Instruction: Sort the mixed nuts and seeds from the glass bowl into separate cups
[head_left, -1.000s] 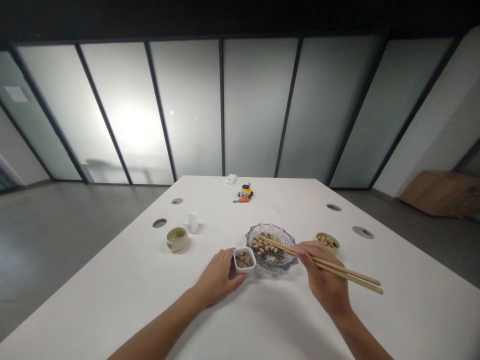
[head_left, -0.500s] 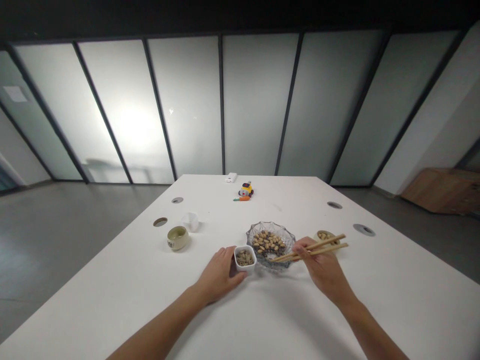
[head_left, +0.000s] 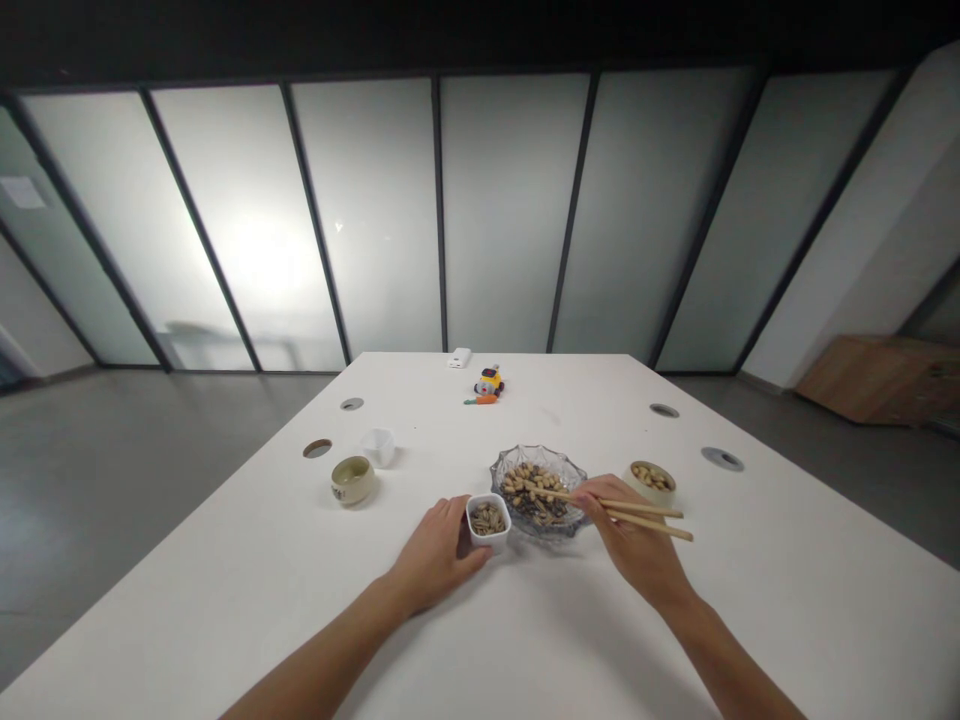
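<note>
My left hand (head_left: 436,553) curls around a small white square cup (head_left: 491,543) of striped seeds that look like sunflower seeds, standing on the table. Chopsticks (head_left: 646,509) are held in my right hand (head_left: 634,545), their tips reaching over the faceted glass bowl (head_left: 553,461). That bowl contains tan nuts (head_left: 517,480), perhaps pistachios, mixed with dark seeds. Whether the tips pinch anything is too small to tell. Just beyond my right hand stands a cream bowl (head_left: 634,484) of similar nuts, partly covered by the hand.
On the left of the white table (head_left: 247,560) are an olive-coloured bowl (head_left: 352,490) and a translucent white cup (head_left: 377,447). Farther back lie a yellow toy vehicle (head_left: 490,381), a toy carrot (head_left: 481,400) and a white device (head_left: 459,357). Round holes pierce the tabletop at both sides.
The chopstick tips have moved from the near part of the glass bowl farther in and left, over the nuts. My right hand has turned, uncovering more of the cream bowl. My left hand stays around the cup.
</note>
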